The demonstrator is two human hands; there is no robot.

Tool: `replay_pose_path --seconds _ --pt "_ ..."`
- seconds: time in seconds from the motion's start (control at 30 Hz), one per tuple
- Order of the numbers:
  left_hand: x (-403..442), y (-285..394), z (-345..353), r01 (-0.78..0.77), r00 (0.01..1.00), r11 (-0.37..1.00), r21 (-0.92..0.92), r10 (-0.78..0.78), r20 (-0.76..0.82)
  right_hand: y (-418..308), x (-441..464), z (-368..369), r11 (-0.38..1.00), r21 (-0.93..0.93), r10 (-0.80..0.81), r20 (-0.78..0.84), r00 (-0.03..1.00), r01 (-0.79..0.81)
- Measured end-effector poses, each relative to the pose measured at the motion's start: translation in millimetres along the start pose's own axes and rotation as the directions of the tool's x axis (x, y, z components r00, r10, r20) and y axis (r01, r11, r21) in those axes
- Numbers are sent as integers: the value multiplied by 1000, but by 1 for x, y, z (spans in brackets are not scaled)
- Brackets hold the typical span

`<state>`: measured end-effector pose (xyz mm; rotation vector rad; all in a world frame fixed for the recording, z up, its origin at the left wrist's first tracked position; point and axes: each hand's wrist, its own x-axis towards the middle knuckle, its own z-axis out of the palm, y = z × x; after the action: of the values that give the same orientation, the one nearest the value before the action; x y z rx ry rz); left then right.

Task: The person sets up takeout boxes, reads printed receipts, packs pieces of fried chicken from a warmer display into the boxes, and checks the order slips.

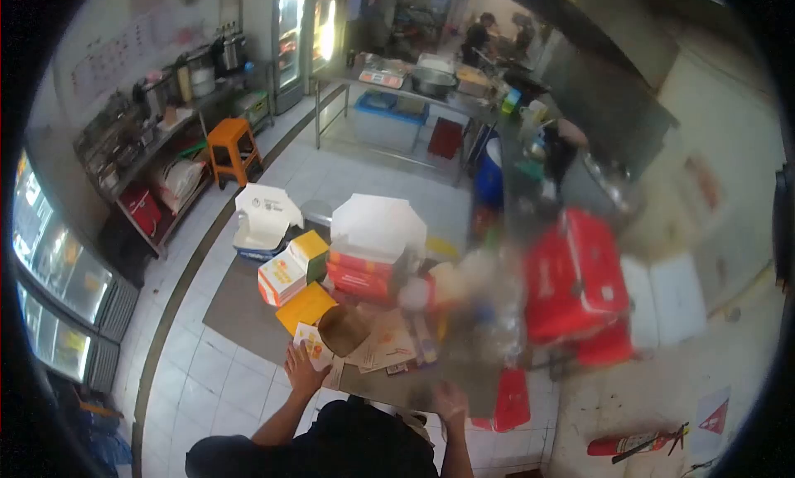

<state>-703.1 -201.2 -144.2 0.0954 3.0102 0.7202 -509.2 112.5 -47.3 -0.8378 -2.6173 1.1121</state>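
My left hand [305, 372] is at the near left edge of the steel table, its fingers stretched along a white carton with orange print [312, 348]. Beside that carton are a yellow box [306, 307] and an open brown paper container [344, 329]. My right hand [450, 402] hovers by the table's near edge, apart from the packaging. Its fingers are smeared, so their pose is unclear. Flat printed paper bags [387, 342] lie between the hands. Behind them stand a red box with a raised white lid [377, 225], a yellow-and-white box [282, 279] and an open white box [269, 215].
A red delivery bag [577, 279] sits at the right, near a wall-side fire extinguisher [633, 443]. An orange stool [234, 151] stands by the left shelves. Farther back is a steel worktable [393, 82], and two people [478, 39] are at the far end.
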Motion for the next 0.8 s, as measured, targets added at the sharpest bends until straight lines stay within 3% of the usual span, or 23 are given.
replay_pose_path --seconds 0.03,0.07,0.13,0.17,0.23,0.3,0.33,0.37,0.43,0.47,0.53,0.57,0.67,0.7,0.77,0.8 --pt "-5 9 -12 33 999 999 -15 -33 15 -11 10 13 999 8 -38 75 996 38" --pt "-7 17 -21 69 997 997 -31 -68 30 -50 26 24 958 271 51 169 984 -96" --pt "-8 14 -16 79 996 996 -48 -77 54 -84 49 57 980 191 4 289 957 -61" --pt "-5 12 -12 101 992 993 -69 -96 78 -134 57 48 995 55 -98 278 955 86" --pt "-1 -3 6 67 998 995 -78 -66 18 -180 55 50 973 -68 -196 269 943 222" --pt "15 -32 34 -88 995 989 -118 81 -61 -180 63 76 965 173 -218 103 970 198" --pt "12 -24 23 -76 987 954 -289 30 -159 -174 69 91 963 186 -213 87 973 194" --pt "14 -24 12 -92 986 957 -275 49 -159 -156 76 116 974 153 -172 37 985 164" --pt "20 -22 -8 67 986 914 -401 1 168 -129 85 143 983 158 -95 -21 995 97" --pt "16 -12 -28 56 985 920 -388 13 174 -122 87 141 974 212 -78 -2 997 77" --pt "8 17 -74 226 955 728 -647 -36 293 -109 88 135 939 340 -71 41 997 53" --pt "6 17 -81 220 954 736 -640 -26 298 -102 88 134 918 394 -71 58 996 42" --pt "13 13 -93 110 993 588 -802 -104 60 -87 86 130 868 496 -76 76 994 28" --pt "22 -4 -82 102 993 590 -801 -102 51 -84 84 128 853 521 -78 79 994 25" --pt "50 -50 -60 -114 983 726 -678 -17 -183 -83 82 125 818 574 -96 85 992 30" --pt "47 -39 -70 -25 970 821 -570 -118 -212 -85 81 125 796 604 -108 88 990 34"
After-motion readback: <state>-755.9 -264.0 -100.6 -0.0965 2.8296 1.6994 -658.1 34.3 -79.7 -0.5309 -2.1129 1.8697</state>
